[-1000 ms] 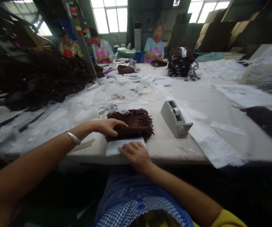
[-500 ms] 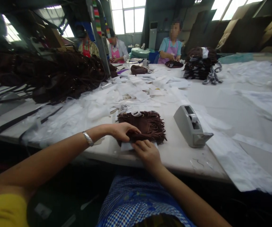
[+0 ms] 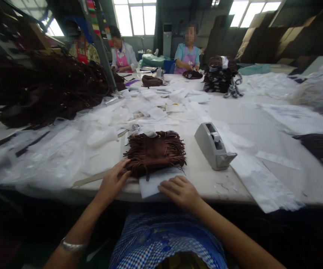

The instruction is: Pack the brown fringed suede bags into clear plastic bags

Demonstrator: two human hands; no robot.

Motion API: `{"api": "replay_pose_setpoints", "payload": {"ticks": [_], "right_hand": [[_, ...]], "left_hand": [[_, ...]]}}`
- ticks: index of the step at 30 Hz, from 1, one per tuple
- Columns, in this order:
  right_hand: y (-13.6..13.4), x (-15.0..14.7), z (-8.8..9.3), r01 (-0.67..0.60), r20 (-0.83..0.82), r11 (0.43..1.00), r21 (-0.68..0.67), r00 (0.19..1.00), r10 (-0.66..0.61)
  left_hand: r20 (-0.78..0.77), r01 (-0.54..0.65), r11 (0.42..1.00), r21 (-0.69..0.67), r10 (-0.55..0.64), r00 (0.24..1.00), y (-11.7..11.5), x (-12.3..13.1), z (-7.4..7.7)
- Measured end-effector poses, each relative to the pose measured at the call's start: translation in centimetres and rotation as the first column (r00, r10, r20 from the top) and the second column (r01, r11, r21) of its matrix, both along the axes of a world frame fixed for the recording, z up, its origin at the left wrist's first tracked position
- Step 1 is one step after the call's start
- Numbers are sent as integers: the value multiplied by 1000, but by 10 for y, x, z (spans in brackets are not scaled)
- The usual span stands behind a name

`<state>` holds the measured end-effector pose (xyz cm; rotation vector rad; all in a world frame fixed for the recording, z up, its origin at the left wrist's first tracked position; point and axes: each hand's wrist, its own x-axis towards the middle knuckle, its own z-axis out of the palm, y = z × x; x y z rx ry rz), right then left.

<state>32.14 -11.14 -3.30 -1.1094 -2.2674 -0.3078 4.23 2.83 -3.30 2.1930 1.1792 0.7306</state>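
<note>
A dark brown fringed bag (image 3: 154, 151) lies flat near the table's front edge, with a pale wrapped piece along its back edge. A white sheet (image 3: 148, 188) sticks out from beneath the bag's front. At the bag's front left corner is my left hand (image 3: 113, 183), thumb and fingers apart, fingertips by the fringe. My right hand (image 3: 181, 190) has its bent fingers together over the right part of the sheet, and its thumb is hidden. To the right stands a grey tape dispenser (image 3: 213, 147).
Crumpled clear plastic (image 3: 52, 157) covers the left side. Dark brown bags (image 3: 52, 89) are heaped at the back left, and a tied stack (image 3: 220, 74) stands at the back right. White plastic bags (image 3: 262, 183) lie beyond the dispenser. Several co-workers (image 3: 188, 56) work across the table.
My left hand has moved off the bag's front to its left corner. The bag's front now lies flatter and more of the white sheet shows. The view has shifted to the right.
</note>
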Motion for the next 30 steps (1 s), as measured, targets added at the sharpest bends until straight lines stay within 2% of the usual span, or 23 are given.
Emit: {"api": "replay_pose_setpoints", "payload": {"ticks": [2,5,7,9,11,13,15,17,19,21,23,25,26,28,30], "right_hand": [[-19,20,4,38,-23,999,-13,999,-38],[-40,48,11,226,-161,973,57,963,-214],[-39,61,17,393,-301,909,140,891,-339],[-22,67,27,527,-388,834,162,812,-437],[5,69,37,611,-397,785,101,749,-531],[29,67,44,641,-373,767,8,714,-592],[39,61,41,643,-394,759,-97,676,-623],[36,54,28,603,-421,759,-245,640,-644],[25,45,10,543,-434,744,-389,605,-668],[18,36,-6,508,-453,723,-468,564,-690],[18,29,-14,493,-487,715,-496,524,-699],[24,24,-16,481,-517,721,-500,502,-693],[27,22,-14,475,-527,726,-497,499,-688],[34,19,-11,478,-534,731,-487,500,-682],[38,17,-9,494,-529,724,-481,495,-690]], "left_hand": [[-10,26,999,21,-26,1000,-1,0,-6],[-35,-25,997,68,28,999,0,6,-7],[-48,-64,991,115,70,996,0,12,-6],[-55,-82,985,151,91,994,0,17,-6],[-52,-96,983,159,106,993,1,20,-7],[-34,-124,983,138,129,991,3,20,-11],[-21,-145,983,112,148,989,6,18,-15],[-44,-145,985,94,150,988,7,13,-15],[-94,-105,989,107,116,989,3,12,-5],[-126,-37,982,184,61,990,-6,17,16],[-120,49,950,308,-13,993,-18,35,42],[-179,231,898,375,-175,968,-25,64,63],[-252,339,854,395,-254,934,-26,80,69],[-389,473,791,387,-325,862,-19,112,73],[-477,501,798,335,-315,821,-6,136,68]]}}
